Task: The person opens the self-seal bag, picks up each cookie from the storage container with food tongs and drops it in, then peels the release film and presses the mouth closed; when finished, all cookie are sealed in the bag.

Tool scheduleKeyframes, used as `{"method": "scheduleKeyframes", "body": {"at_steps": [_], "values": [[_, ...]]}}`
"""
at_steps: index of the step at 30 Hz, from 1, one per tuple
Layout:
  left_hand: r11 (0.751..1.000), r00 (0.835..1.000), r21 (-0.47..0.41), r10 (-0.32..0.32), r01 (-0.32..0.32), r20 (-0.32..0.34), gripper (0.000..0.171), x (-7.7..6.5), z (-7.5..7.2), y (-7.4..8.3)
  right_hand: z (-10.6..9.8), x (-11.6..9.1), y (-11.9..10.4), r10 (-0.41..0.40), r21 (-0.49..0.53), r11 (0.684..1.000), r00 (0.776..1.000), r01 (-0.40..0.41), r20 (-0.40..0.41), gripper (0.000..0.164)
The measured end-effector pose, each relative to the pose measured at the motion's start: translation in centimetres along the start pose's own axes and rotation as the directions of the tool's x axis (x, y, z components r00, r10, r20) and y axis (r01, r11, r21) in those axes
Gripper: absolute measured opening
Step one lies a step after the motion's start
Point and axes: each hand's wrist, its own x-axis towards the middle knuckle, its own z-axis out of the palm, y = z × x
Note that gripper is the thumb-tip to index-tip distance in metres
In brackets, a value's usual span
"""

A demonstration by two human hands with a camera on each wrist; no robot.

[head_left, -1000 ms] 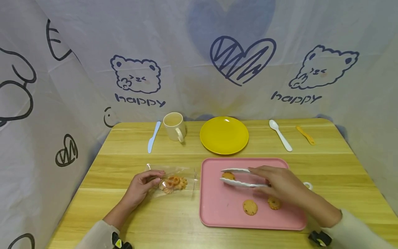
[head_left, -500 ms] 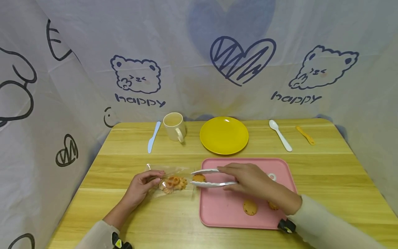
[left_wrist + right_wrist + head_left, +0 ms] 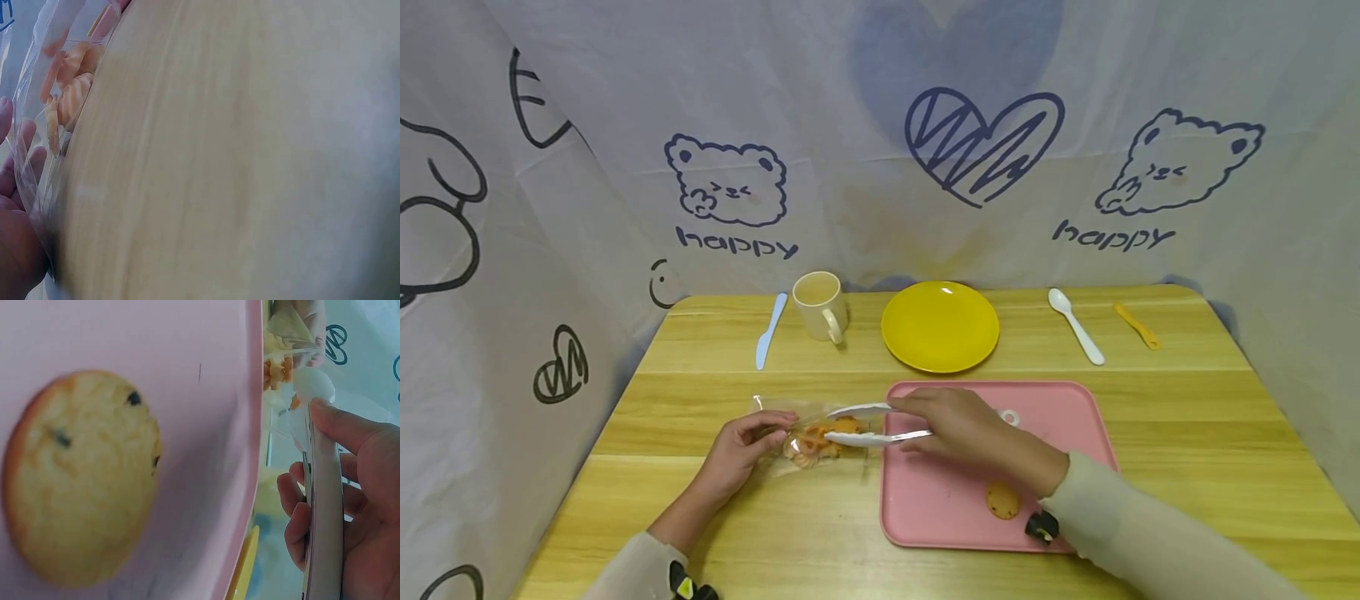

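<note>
My left hand holds the left end of a clear plastic bag, which lies on the table. Several shaped cookies show inside it, also as ridged cookies in the left wrist view. My right hand grips white tongs, their arms apart around a round cookie. The tong tips and that cookie overlap the bag's right end, among the bagged cookies. Another round cookie with dark bits lies on the pink tray, below my right forearm.
A yellow plate stands behind the tray. A cream mug and a light blue knife are at the back left. At the back right lie a white spoon and a small orange handle-like piece.
My right hand has moved left with the tongs, carrying the round cookie from the tray to the bag. My left hand has stayed in place on the bag.
</note>
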Motion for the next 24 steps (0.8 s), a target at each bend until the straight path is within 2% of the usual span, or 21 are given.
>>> {"method": "scheduleKeyframes", "body": {"at_steps": [6, 10, 18, 24], "values": [[1.0, 1.0, -0.016, -0.019, 0.019, 0.002, 0.022, 0.0, 0.0, 0.1, 0.8, 1.1, -0.3, 0.009, 0.013, 1.0, 0.999, -0.009, 0.031, 0.06], [0.999, 0.999, -0.017, -0.034, 0.034, 0.005, 0.024, -0.1, 0.0, 0.1, 1.1, 1.6, -0.7, -0.003, 0.026, 1.0, 1.0, 0.003, 0.018, 0.06], [1.0, 1.0, -0.026, -0.007, 0.007, 0.014, 0.022, 0.0, 0.1, 0.0, 1.8, 2.5, -1.1, 0.01, 0.062, 0.998, 0.999, -0.013, 0.041, 0.061], [0.999, 1.0, -0.05, 0.009, -0.008, 0.021, 0.022, 0.1, 0.1, -0.1, 2.1, 2.7, -1.3, 0.024, 0.052, 0.998, 0.998, -0.027, 0.063, 0.064]]}}
